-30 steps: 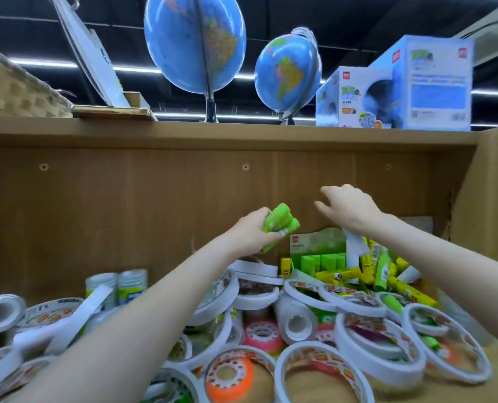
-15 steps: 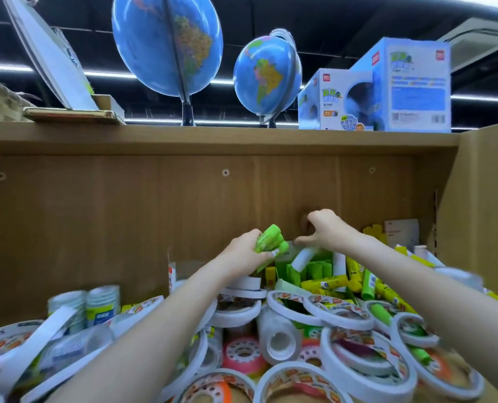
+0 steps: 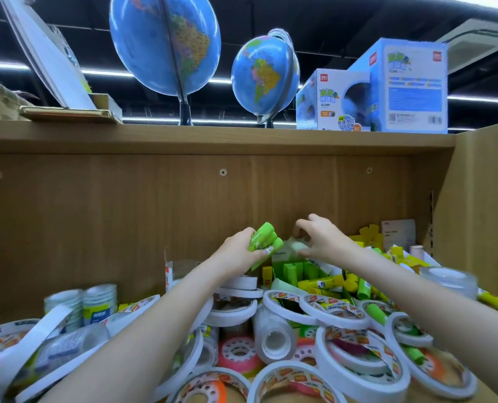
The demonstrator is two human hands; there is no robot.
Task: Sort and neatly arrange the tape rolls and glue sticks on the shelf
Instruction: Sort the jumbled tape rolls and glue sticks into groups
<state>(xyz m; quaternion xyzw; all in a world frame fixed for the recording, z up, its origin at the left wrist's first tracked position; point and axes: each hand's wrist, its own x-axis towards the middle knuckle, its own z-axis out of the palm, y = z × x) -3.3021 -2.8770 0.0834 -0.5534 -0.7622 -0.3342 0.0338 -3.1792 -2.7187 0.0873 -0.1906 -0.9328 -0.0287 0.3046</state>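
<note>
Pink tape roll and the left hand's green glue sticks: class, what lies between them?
In the head view, stacked white tape rolls lie between the pink tape roll and the green glue sticks gripped by the left hand.

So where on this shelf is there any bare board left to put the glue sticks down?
Hardly anywhere. Tape rolls cover the front and middle, and loose glue sticks fill the back right. The one bare strip of shelf runs along the back wall, between the small tape stacks and the left hand, which already holds green glue sticks.
</note>
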